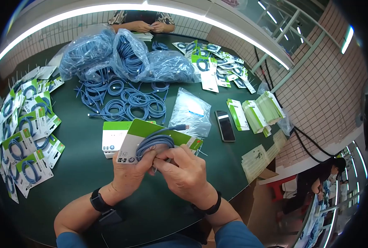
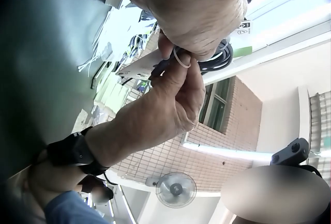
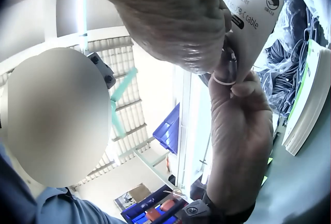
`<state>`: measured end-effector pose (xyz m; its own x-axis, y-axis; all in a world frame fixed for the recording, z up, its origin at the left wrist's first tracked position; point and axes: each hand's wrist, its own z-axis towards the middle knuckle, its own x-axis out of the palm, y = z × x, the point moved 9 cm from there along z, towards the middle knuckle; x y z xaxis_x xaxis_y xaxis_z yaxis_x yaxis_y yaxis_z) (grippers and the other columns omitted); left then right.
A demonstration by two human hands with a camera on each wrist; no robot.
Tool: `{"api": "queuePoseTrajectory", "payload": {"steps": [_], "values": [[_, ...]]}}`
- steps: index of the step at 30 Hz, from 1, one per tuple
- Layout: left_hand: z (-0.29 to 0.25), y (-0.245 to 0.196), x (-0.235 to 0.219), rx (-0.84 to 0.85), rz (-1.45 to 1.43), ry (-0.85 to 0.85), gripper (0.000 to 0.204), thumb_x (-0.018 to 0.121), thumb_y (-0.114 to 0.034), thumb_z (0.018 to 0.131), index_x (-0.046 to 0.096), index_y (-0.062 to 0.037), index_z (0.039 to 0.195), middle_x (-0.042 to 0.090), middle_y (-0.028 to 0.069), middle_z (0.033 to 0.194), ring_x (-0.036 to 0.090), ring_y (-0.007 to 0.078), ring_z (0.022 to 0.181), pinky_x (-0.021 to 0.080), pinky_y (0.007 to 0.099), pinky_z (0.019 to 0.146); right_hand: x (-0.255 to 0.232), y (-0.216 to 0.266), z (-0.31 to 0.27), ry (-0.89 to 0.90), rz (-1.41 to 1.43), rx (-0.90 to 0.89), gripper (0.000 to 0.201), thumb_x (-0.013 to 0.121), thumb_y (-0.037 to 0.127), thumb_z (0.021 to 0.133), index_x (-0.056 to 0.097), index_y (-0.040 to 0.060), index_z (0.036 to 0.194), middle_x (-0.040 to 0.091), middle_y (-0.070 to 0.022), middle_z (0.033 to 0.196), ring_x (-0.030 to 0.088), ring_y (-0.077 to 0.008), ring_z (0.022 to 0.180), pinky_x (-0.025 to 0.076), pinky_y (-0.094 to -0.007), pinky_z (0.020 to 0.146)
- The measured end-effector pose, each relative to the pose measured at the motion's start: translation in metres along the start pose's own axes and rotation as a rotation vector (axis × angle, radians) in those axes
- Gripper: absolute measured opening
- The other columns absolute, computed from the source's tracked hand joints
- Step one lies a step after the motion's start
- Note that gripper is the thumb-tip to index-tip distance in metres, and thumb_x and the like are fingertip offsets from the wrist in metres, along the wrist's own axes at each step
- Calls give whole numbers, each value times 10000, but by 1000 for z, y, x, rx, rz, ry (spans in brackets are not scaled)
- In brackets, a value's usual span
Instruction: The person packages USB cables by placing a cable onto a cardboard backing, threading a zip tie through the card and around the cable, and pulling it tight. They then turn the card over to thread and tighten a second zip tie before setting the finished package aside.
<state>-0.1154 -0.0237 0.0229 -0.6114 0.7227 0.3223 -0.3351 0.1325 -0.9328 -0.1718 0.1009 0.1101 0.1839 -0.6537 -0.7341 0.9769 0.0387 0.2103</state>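
Note:
A green-and-white card [image 1: 139,129] with a coiled blue cable [image 1: 159,141] on its front is held up over the table in the head view. The left hand [image 1: 130,171] grips the card and coil from the left, thumb on the coil. Close against it, the right hand [image 1: 183,171] pinches at the coil's lower edge with thumb and fingers. In the left wrist view, a thin white tie [image 2: 181,58] loops by the fingertips of the right hand [image 2: 160,105]. The right wrist view shows the card's printed back [image 3: 253,22] and a cable plug between the hands.
Carded cables [image 1: 31,124] cover the table's left side. Loose blue coils [image 1: 138,101] and bagged cables [image 1: 88,49] lie at the back. Behind the hands are a card stack [image 1: 111,134] and a plastic bag [image 1: 188,111]; a phone [image 1: 225,126] and more cards [image 1: 254,115] lie right.

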Motion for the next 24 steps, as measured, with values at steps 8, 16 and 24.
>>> {"api": "queuePoseTrajectory", "payload": {"steps": [8,16,24], "values": [[12,-4,-6,86,163,21,175,754,-87,976,720,13,1115,748,51,906,685,102,624,541,242,504,-6,-20,2,-223,285,-21,204,815,-56,800,762,52,965,734,-85,948,706,-227,784,567,-311,662],[8,-11,-1,-32,-74,-3,179,741,-42,970,688,22,1128,736,82,965,680,123,638,547,262,484,14,-177,-60,-459,959,803,238,721,140,1026,700,-3,1215,736,-86,1134,716,-167,927,601,-312,763],[-4,-13,12,-48,-124,33,182,736,-12,960,662,27,1122,724,98,966,660,130,613,537,271,460,95,-78,-45,153,1986,699,512,566,342,1090,566,-26,1446,723,-214,1240,759,-304,1020,651,-374,693]]}}
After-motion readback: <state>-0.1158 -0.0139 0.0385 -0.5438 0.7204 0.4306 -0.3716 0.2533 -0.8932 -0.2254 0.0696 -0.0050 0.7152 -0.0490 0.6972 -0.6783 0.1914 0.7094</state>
